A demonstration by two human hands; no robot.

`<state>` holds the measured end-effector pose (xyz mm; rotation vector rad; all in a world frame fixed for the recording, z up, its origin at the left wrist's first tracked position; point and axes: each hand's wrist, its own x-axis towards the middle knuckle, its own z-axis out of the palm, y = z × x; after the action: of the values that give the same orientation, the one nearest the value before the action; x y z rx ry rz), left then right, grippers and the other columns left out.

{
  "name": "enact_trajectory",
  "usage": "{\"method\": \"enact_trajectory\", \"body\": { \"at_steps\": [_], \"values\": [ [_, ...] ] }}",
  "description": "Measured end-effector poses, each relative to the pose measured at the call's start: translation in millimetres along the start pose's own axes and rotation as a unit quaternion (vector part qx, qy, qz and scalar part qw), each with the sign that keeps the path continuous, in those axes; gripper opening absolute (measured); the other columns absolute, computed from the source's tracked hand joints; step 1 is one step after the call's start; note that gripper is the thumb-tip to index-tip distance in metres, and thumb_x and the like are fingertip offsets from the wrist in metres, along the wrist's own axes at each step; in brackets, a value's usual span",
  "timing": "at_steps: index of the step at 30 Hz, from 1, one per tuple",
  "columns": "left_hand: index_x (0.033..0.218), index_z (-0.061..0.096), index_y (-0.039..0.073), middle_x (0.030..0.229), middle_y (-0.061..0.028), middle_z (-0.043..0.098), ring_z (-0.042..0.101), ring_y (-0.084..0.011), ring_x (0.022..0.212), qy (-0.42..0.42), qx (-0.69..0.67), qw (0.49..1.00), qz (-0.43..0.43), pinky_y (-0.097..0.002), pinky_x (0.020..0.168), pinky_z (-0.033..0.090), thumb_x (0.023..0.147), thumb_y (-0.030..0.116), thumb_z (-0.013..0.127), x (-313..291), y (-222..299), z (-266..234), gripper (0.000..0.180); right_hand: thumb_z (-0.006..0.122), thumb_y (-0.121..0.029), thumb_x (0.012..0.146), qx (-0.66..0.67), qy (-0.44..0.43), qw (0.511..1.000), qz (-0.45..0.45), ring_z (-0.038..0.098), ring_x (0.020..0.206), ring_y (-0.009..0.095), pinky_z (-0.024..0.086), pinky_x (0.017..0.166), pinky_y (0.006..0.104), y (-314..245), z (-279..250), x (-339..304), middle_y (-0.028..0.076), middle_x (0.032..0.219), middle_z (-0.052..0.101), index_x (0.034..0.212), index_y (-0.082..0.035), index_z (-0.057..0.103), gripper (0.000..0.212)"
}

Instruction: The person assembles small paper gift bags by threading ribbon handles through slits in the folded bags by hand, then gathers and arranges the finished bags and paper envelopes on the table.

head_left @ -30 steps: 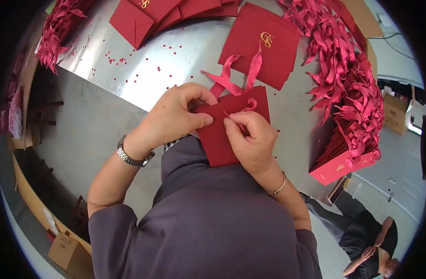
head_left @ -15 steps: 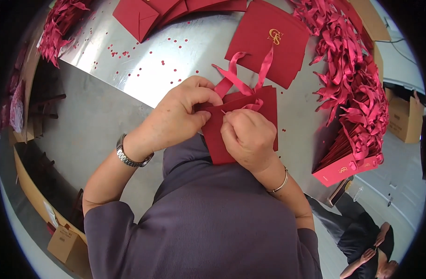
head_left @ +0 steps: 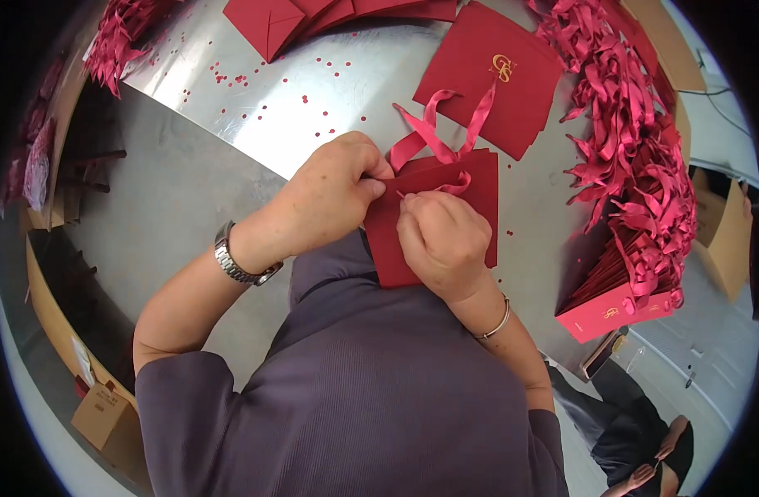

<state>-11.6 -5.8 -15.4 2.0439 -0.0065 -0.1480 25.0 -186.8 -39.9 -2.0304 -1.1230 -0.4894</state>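
A dark red flat paper bag is held just above the metal table's near edge, close to my chest. My left hand grips the bag's top left corner. My right hand lies on the bag's front and pinches a pink-red ribbon where it enters the bag near the top edge. Two loose ribbon ends stick up beyond the bag toward the far side. A wristwatch is on my left wrist and a thin bangle on my right.
A second red bag with a gold emblem lies flat past the held one. More red bags are at the far edge. A heap of ribbons and a stack of finished bags fill the right. Red paper dots litter the table. A person sits at lower right.
Both hands and the bag have stayed close to my chest. My right fingers have shifted along the ribbon near the bag's top edge, and the loose ribbon ends stand a little differently.
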Motion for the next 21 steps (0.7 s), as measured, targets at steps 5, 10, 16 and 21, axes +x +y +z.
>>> {"method": "enact_trajectory", "body": {
  "at_steps": [5, 10, 16, 21],
  "values": [
    [0.084, 0.054, -0.004, 0.095, -0.0093, 0.059, 0.057, -0.0175, 0.08, -0.001, -0.008, 0.999, -0.043, -0.0286, 0.071, 0.049, 0.078, -0.007, 0.059, 0.8, 2.1, 0.3, 0.008, 0.065, -0.004, 0.074, -0.013, -0.053, 0.996, 0.074, 0.054, 0.055, 0.024, 0.047, 0.05, 0.0347, -9.7, -6.3, 8.7, 0.007, 0.063, 0.051, 0.07, -0.006, 0.053, 0.013],
    [0.086, 0.057, -0.004, 0.09, -0.0089, 0.061, 0.059, -0.0153, 0.078, -0.019, -0.02, 0.997, -0.066, -0.0286, 0.07, 0.049, 0.077, -0.005, 0.061, 2.7, 4.0, -5.0, 0.01, 0.065, -0.004, 0.074, -0.036, -0.079, 0.993, 0.076, 0.053, 0.053, 0.025, 0.046, 0.05, 0.0361, -14.5, -4.9, 13.5, 0.008, 0.061, 0.049, 0.065, -0.007, 0.048, 0.019],
    [0.089, 0.061, -0.003, 0.082, -0.0093, 0.063, 0.061, -0.0153, 0.076, -0.037, -0.04, 0.992, -0.118, -0.03, 0.069, 0.05, 0.078, -0.004, 0.061, 7.4, 9.3, -10.4, 0.011, 0.064, -0.004, 0.074, 0.02, -0.03, 0.996, 0.085, 0.053, 0.053, 0.026, 0.046, 0.05, 0.0363, -6.5, 2.1, 11.6, 0.007, 0.062, 0.049, 0.067, -0.007, 0.05, 0.016],
    [0.087, 0.061, -0.003, 0.079, -0.0128, 0.063, 0.061, -0.0228, 0.072, -0.001, -0.002, 0.999, -0.053, -0.034, 0.068, 0.05, 0.076, -0.001, 0.062, 6.2, 5.8, -6.9, 0.011, 0.063, -0.005, 0.074, -0.047, -0.082, 0.994, 0.048, 0.056, 0.055, 0.025, 0.047, 0.05, 0.0352, -6.9, 1.6, 14.9, 0.007, 0.061, 0.049, 0.066, -0.007, 0.048, 0.017]
  ]
}}
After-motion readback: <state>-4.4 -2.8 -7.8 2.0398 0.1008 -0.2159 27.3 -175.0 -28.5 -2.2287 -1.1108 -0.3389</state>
